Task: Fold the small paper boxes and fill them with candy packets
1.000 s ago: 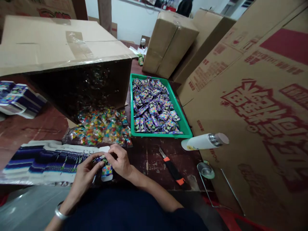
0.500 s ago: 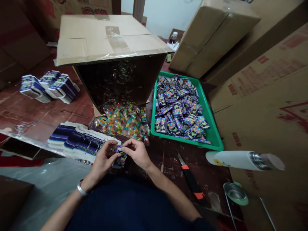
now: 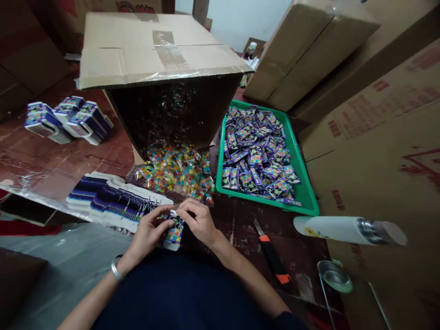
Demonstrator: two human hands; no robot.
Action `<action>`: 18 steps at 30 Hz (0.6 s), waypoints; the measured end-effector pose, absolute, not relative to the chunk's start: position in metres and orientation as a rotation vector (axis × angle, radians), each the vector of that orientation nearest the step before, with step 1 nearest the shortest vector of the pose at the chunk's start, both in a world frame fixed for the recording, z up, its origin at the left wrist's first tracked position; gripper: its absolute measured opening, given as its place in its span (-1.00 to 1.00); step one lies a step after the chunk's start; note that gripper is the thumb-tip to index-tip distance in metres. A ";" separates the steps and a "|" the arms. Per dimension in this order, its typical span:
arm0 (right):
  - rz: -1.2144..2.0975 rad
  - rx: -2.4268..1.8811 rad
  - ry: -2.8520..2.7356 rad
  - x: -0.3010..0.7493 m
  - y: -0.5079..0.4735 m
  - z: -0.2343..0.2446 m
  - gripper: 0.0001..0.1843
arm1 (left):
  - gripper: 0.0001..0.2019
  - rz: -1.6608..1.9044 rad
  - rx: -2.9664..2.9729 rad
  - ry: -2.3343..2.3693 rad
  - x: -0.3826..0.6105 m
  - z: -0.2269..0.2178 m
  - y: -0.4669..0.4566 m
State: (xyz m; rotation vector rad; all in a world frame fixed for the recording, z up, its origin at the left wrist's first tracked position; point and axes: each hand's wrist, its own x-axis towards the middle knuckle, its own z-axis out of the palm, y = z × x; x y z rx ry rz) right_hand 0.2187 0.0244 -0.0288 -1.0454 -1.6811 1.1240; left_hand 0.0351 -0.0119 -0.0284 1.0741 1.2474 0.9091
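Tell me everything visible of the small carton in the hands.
The carton looks like thin card, printed dark purple with multicoloured round shapes, with a white flap at its near end. Its printed face is towards the camera. The left hand grips its left side; the right hand touches its far end, partly hiding it. It is held by the near edge of the table; its inside is hidden.

White flask (image 3: 330, 228) between an orange-and-black knife (image 3: 272, 257) and a large printed carton (image 3: 374, 169)
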 end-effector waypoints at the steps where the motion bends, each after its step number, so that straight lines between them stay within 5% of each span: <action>1: 1.095 -1.006 -1.723 0.221 0.021 -0.028 -0.74 | -0.68 0.907 1.058 1.254 0.036 -0.030 -0.013; 5: 0.937 -1.015 -1.947 0.244 0.011 -0.029 -0.80 | -0.72 0.863 0.995 1.240 0.037 -0.038 -0.016; 9: 0.379 -1.537 -2.006 0.277 0.017 -0.046 -0.80 | -0.71 0.662 1.098 1.202 0.017 -0.039 -0.013; 12: 0.142 -1.781 -2.063 0.290 0.025 -0.066 -0.73 | -0.54 0.501 1.322 1.192 -0.008 -0.030 -0.006; 15: 0.123 -1.772 -2.118 0.290 0.029 -0.080 -0.70 | -0.43 0.348 1.463 1.117 -0.028 -0.015 0.002; 18: 0.271 -1.728 -2.032 0.286 0.028 -0.081 -0.70 | -0.63 0.306 1.534 1.071 -0.033 -0.002 0.008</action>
